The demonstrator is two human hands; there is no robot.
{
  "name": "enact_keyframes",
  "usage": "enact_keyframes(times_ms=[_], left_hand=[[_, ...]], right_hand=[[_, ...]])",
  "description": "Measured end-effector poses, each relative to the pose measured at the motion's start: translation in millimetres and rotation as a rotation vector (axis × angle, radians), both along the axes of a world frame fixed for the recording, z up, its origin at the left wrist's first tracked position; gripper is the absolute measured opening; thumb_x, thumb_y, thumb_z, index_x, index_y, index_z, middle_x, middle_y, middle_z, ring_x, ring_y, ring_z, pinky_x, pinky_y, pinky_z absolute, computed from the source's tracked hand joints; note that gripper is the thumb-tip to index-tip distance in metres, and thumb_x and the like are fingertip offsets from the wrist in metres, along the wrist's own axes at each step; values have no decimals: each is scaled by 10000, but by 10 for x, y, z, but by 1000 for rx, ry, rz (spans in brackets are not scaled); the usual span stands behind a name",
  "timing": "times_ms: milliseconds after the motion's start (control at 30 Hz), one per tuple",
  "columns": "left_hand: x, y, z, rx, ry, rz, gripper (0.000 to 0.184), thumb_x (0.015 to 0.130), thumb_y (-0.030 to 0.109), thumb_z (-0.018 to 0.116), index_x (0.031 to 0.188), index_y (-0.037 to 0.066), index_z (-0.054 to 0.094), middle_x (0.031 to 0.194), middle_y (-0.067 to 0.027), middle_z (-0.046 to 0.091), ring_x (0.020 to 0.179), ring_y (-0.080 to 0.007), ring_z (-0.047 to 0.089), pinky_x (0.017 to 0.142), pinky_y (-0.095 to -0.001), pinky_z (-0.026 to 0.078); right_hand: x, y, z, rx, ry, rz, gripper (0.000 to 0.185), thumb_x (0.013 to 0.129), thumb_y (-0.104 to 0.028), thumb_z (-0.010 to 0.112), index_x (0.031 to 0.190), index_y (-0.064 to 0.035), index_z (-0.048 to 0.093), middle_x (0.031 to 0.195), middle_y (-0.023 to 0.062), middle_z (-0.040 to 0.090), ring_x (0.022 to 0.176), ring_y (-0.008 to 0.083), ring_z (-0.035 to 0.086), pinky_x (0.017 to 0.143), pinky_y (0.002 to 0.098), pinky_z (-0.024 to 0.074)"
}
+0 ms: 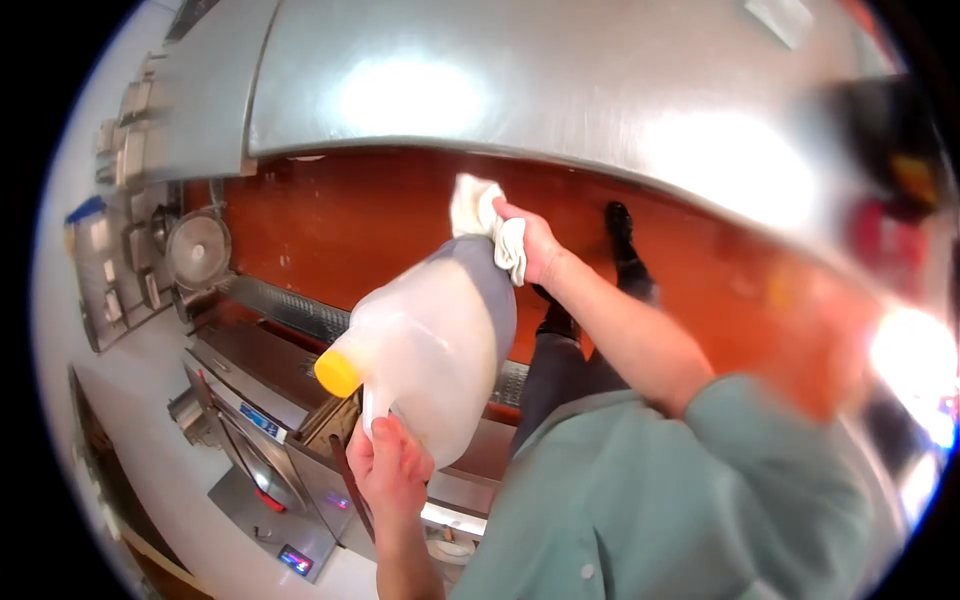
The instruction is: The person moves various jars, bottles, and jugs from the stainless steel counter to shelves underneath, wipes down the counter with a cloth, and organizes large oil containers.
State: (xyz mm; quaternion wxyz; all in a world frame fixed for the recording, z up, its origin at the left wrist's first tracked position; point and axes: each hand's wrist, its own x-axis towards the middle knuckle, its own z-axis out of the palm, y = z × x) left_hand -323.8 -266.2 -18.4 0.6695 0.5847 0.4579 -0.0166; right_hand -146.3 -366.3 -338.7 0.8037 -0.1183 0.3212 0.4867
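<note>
A large translucent plastic jug (430,330) with a yellow cap (338,373) is held tilted in front of my body, its cap pointing down-left in the view. The fingers of my left hand (388,462) are wrapped round the jug's handle (377,400), near the cap. At the opposite end, my right hand (533,240) is closed on a white cloth (474,205), which lies against the jug's base. A dark grey area shows at that end; whether it is liquid or shadow I cannot tell.
A stainless steel counter (560,80) runs across the top. Below it lies a red-brown floor (340,220). Metal kitchen equipment (255,385) stands at lower left. Farther left are a round metal item (198,248) and containers on a shelf (105,270).
</note>
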Motion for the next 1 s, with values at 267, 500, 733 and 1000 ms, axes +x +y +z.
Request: enact_keyframes(times_ms=[267, 500, 733, 1000], left_hand=[[130, -34, -886, -33, 64, -226, 208, 984, 163, 589, 1022, -32, 653, 730, 22, 582, 640, -33, 482, 548, -227, 389], [492, -549, -2324, 199, -77, -538, 269, 886, 222, 673, 960, -37, 663, 776, -133, 666, 718, -198, 636, 661, -335, 499], [1234, -1180, -3828, 318, -4, -598, 338, 863, 255, 613, 1020, -41, 657, 885, -240, 687, 866, -407, 658, 794, -468, 510], [2374, -1602, -4998, 368, -18, -656, 310, 923, 296, 600, 973, -9, 621, 905, -229, 695, 894, -388, 675, 796, -474, 529]], right_hand=[[-495, -1111, 109, -705, -154, -87, 393, 1033, -318, 492, 1289, -23, 535, 1117, 157, 662, 973, 313, 676, 777, 470, 565], [-410, -2440, 1389, -1614, -801, 355, 475, 905, -145, 639, 1342, -14, 507, 1184, 138, 632, 1050, 221, 632, 901, 371, 529], [732, -3267, 1767, -2093, -1258, 389, 476, 966, -287, 633, 1351, -21, 549, 1315, 129, 604, 1167, 243, 588, 1018, 368, 455], [1193, -3615, 845, -2077, -1476, 816, 683, 1027, -422, 446, 1550, -22, 265, 1638, 179, 176, 1523, 321, 121, 1226, 414, 108]])
